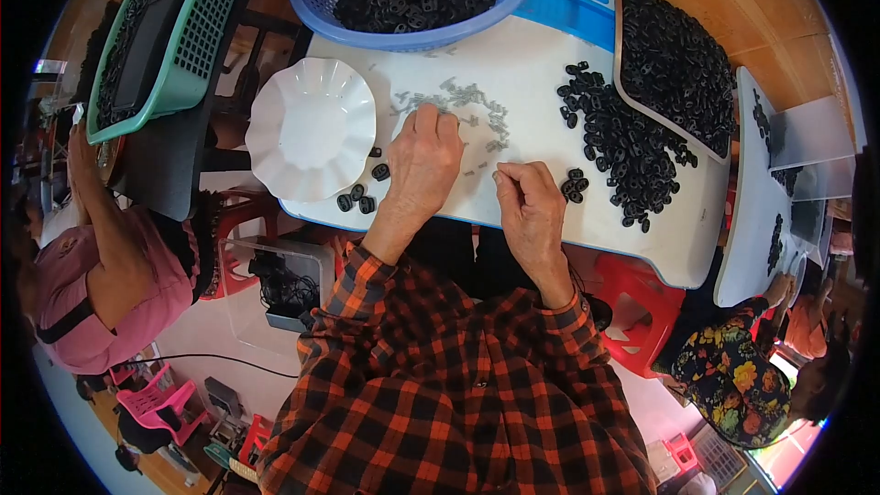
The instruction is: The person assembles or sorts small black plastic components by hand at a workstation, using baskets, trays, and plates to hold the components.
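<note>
My left hand [426, 158] is over the white table [545, 82], its fingers curled in and closed at the edge of a scatter of small grey, spring-like pieces [495, 119]. What it holds, if anything, is hidden under the knuckles. To the right, my right hand [533, 215] is pinched closed, thumb against bent forefinger, near the table's front edge; anything in the pinch is too small to make out. Several small black oval plastic pieces with holes [367, 204] lie left of my left wrist. A few more black pieces [575, 185] sit just right of my right hand.
A scalloped white plate [312, 174] stands at the left, a blue basket [316, 23] of black pieces behind. A large heap of black pieces [632, 151] spreads at right beside a full tray [632, 96]. Co-workers sit at both sides; a green basket [188, 73] is far left.
</note>
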Tool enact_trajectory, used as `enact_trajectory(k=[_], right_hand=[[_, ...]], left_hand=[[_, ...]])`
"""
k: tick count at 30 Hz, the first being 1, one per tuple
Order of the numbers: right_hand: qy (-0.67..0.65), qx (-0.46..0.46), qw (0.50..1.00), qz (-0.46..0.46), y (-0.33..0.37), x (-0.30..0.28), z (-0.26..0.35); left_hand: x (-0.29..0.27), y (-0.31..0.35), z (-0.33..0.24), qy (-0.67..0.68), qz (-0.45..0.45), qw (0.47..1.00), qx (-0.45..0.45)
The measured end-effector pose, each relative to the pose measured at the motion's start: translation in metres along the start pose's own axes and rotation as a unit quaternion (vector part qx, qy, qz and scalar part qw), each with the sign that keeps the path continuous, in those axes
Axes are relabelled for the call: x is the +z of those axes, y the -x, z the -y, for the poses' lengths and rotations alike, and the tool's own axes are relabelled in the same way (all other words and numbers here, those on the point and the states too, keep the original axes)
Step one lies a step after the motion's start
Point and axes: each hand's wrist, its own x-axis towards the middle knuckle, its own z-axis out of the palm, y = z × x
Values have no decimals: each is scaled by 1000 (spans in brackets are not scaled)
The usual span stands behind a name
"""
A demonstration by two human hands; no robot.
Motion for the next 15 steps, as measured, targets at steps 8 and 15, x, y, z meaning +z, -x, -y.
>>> enact_trajectory(k=[8,15], right_hand=[[-150,69,986,-31,12,-7,4],[-158,40,987,-5,17,-17,13]], left_hand=[[-27,18,-18,452,85,871,-173],[-32,34,-29,625,197,712,-254]])
